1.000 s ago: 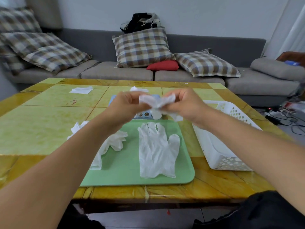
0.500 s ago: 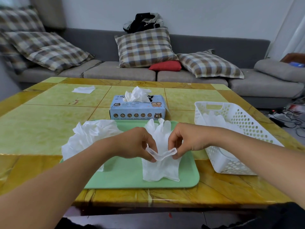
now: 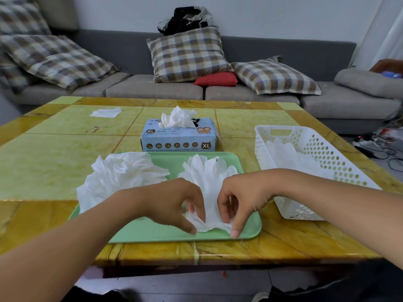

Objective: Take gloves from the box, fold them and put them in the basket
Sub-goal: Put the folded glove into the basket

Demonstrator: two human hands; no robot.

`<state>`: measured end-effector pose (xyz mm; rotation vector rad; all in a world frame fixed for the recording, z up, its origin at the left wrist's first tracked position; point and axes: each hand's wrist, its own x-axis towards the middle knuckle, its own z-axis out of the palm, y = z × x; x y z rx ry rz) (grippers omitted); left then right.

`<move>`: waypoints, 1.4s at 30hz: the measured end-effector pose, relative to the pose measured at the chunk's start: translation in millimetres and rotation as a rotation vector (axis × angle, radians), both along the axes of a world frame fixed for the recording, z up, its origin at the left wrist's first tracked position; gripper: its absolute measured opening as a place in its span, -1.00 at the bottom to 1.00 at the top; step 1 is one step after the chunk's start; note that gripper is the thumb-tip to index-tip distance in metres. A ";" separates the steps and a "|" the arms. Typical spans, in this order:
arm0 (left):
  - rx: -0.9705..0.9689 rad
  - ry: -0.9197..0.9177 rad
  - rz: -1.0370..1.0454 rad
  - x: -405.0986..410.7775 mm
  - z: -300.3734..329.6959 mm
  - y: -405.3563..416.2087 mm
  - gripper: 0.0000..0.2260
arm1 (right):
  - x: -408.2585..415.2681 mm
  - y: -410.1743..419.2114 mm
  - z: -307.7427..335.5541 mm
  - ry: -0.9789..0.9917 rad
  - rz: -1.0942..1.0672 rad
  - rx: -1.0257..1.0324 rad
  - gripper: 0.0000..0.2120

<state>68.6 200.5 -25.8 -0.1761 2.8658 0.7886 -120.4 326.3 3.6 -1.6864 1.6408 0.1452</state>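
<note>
A white glove (image 3: 209, 182) lies flat on the green tray (image 3: 152, 233), fingers pointing away from you, as your left hand (image 3: 174, 205) and right hand (image 3: 242, 199) each pinch a corner of its cuff with curled fingers. A heap of loose gloves (image 3: 117, 177) spills over the tray's left edge. Beyond stands the blue glove box (image 3: 178, 138); the white basket (image 3: 316, 153), gloves inside, sits to the right.

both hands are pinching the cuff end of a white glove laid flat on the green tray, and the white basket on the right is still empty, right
Not quite. The head view shows the white basket already holds white gloves. The rest stands: the left hand and right hand pinch the near end of the glove lying on the green tray.
</note>
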 end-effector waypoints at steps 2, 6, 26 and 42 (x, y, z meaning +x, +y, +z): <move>0.082 0.046 0.089 3.8 8.5 -3.7 -0.88 | 0.8 -0.2 2.0 0.014 0.012 -0.018 -0.71; 0.125 0.299 0.605 -4.0 9.6 -30.5 -0.82 | -1.7 -18.2 -1.2 -0.031 -0.226 -0.361 -0.77; 0.114 0.086 0.705 -36.8 -14.4 -61.5 -0.75 | 1.9 -141.3 -44.9 0.140 -0.367 -0.576 -0.85; 1.135 0.606 0.941 -36.5 52.3 -50.6 -0.92 | 7.9 -82.0 38.5 -0.506 -0.535 -0.597 -0.51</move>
